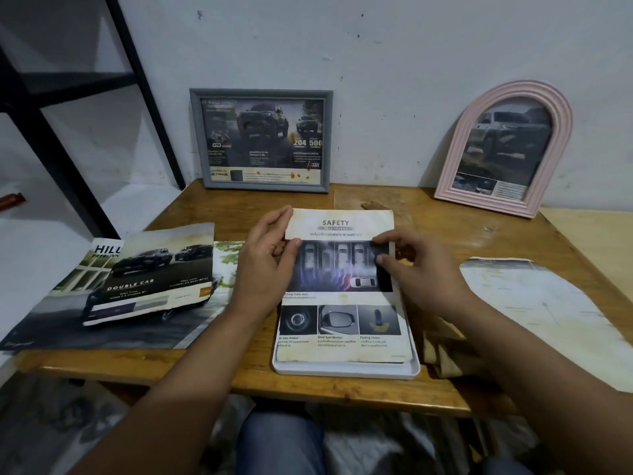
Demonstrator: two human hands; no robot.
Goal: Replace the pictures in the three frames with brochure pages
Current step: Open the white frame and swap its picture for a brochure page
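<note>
White plastic shows along the near lip of the third frame (346, 371), which lies flat on the table (212, 371) just in front of the person, with the safety page (342, 296) laid over it and not yet seated: its far end runs past the frame's top edge. Both hands work that far end. The left hand (265, 265) pinches the page's left edge between thumb and fingers, loosely closed on the paper; the right hand (421, 272) presses its fingertips (380, 258) on the right edge, thumb on top, more a flat hold than a grip. To do this well, I'd say the overhang should be creased straight along the frame's top line, both hands keeping the page square so the print sits level, then tucked or trimmed before the backing goes on. Folded brownish pieces (445, 351) lie just right of the frame, and a cut sheet (548, 310) beyond them. Loose brochure pages (144, 282) spread at the left. Farther back, leaning on the wall, the grey frame (261, 140) and the pink arched frame (507, 149) each already hold a truck page, so this looks like the last one
</note>
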